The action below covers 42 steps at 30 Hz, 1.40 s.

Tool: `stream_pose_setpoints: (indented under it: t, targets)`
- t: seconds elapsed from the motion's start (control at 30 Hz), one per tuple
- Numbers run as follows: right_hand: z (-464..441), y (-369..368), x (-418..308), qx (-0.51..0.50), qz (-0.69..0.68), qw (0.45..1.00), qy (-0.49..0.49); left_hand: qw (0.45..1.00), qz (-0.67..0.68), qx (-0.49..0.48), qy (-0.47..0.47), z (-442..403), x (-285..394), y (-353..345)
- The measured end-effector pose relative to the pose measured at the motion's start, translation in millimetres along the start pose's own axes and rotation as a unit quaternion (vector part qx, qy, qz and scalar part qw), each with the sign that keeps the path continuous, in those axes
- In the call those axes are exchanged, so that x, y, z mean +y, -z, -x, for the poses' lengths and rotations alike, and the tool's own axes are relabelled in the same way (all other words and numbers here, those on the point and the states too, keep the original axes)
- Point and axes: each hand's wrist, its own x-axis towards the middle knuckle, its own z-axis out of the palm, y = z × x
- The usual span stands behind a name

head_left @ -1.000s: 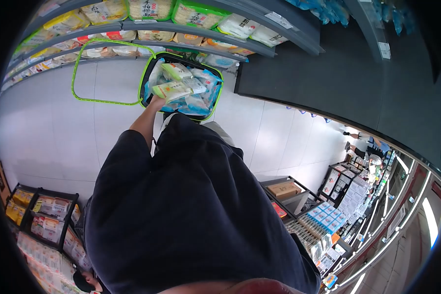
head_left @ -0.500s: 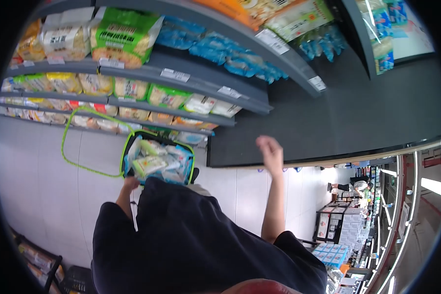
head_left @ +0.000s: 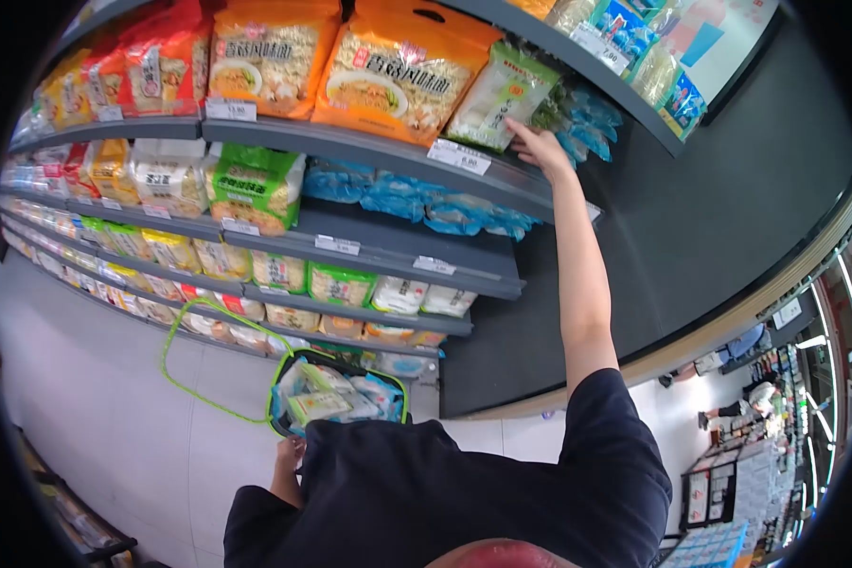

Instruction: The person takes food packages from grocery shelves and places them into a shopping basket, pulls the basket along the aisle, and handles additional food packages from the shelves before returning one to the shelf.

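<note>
My right hand (head_left: 540,151) reaches to the upper shelf, its fingers apart and touching the lower right of a green-and-white packet (head_left: 504,99). That packet stands beside a large orange noodle bag (head_left: 398,71). Low down, my left hand (head_left: 291,452) is at the near left edge of a black basket with a green rim (head_left: 405,402); its fingers are small and partly hidden, so its grip cannot be made out. Several blue-and-white packets and a green-and-white packet (head_left: 320,407) lie in the basket.
Grey shelves (head_left: 350,245) hold rows of bagged noodles, with blue packets (head_left: 412,202) on the second tier. A dark panel (head_left: 672,256) stands at the right. The basket's raised green handle (head_left: 168,346) extends left. People (head_left: 743,407) are far off at the right.
My right hand has come into view and risen to the green-and-white packet on the upper shelf. The view has tilted up to the shelves. My left hand has moved from the packets to the basket's edge.
</note>
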Motion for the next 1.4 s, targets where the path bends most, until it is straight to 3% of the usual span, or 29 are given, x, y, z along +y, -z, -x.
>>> stream_pose_setpoints:
  t: [0.1, 0.27, 0.37, 0.57, 0.7, 0.87, 1.0, 1.03, 1.13, 1.17, 1.2, 1.27, 1.3, 1.37, 1.4]
  targets:
    - [-3, 2, 0, -0.041, 0.024, 0.999, -0.013, 1.0, -0.001, -0.003, 0.009, -3, 2, 2]
    - [-12, 2, 22, -0.09, -0.132, 0.987, 0.001, 0.997, -0.061, -0.025, -0.046, 15, 40, 6]
    - [-15, 4, 26, -0.057, -0.093, 0.994, -0.003, 0.994, -0.069, -0.004, -0.088, 22, 73, 8]
    - [19, 24, 7, -0.053, -0.225, 0.972, 0.035, 0.972, -0.104, -0.019, -0.209, 40, 149, -13]
    - [27, 54, 10, -0.018, -0.327, 0.943, 0.054, 0.963, -0.118, -0.038, -0.238, 77, 183, -53]
    - [83, 66, 10, 0.009, -0.5, 0.864, 0.062, 0.946, -0.117, -0.112, -0.28, 80, 194, -91]
    - [171, 27, 36, 0.041, -0.55, 0.831, 0.073, 0.929, -0.13, -0.185, -0.293, 135, 206, -149]
    - [196, 12, 49, 0.04, -0.549, 0.832, 0.066, 0.918, -0.128, -0.249, -0.281, 154, 210, -164]
    - [265, -45, 77, -0.04, -0.506, 0.859, 0.058, 0.878, -0.146, -0.373, -0.261, 205, 221, -205]
    - [284, -66, 95, -0.09, -0.512, 0.854, 0.011, 0.848, -0.166, -0.437, -0.249, 218, 223, -219]
    - [301, -89, 108, -0.108, -0.506, 0.855, -0.041, 0.851, -0.165, -0.433, -0.249, 229, 225, -233]
    - [331, -127, 102, -0.169, -0.495, 0.846, -0.102, 0.781, -0.115, -0.575, -0.217, 242, 224, -252]
    - [338, -140, 101, -0.201, -0.484, 0.846, -0.097, 0.778, -0.091, -0.591, -0.191, 222, 218, -255]
    - [347, -160, 103, -0.214, -0.407, 0.886, -0.053, 0.84, -0.025, -0.509, -0.183, 215, 214, -270]
    - [352, -169, 105, -0.215, -0.41, 0.885, -0.058, 0.843, -0.026, -0.506, -0.179, 218, 215, -275]
